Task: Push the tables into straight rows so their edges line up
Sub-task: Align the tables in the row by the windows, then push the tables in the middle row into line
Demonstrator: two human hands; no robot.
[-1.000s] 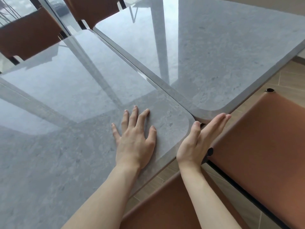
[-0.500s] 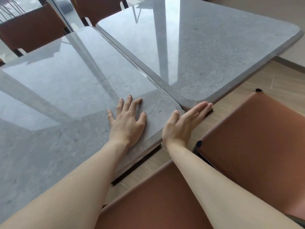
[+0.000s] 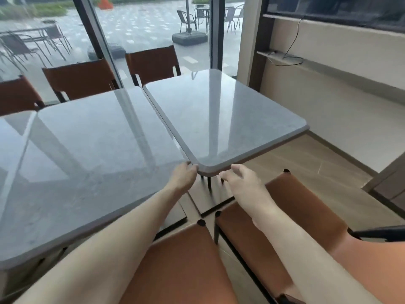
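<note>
Two grey stone-topped tables stand side by side, touching along one seam. The left table (image 3: 87, 150) is the nearer, larger one. The right table (image 3: 219, 117) has a rounded near corner that reaches slightly closer to me than the left table's corner. My left hand (image 3: 183, 177) is at the left table's near right corner, with its fingers curled over the edge where the tables meet. My right hand (image 3: 240, 179) hovers just below the right table's near edge, fingers loosely bent and holding nothing.
Two brown leather chairs (image 3: 179, 264) (image 3: 302, 213) stand close under my arms. More brown chairs (image 3: 81, 77) (image 3: 153, 62) line the far side by the glass wall. A third tabletop (image 3: 13, 130) adjoins on the left. A wall with a ledge (image 3: 328, 69) runs along the right, above wooden floor (image 3: 317, 163).
My left hand has come off the left tabletop and now curls round its near corner. My right hand has left that table's side edge and moved under the right table's edge. The view has pulled back.
</note>
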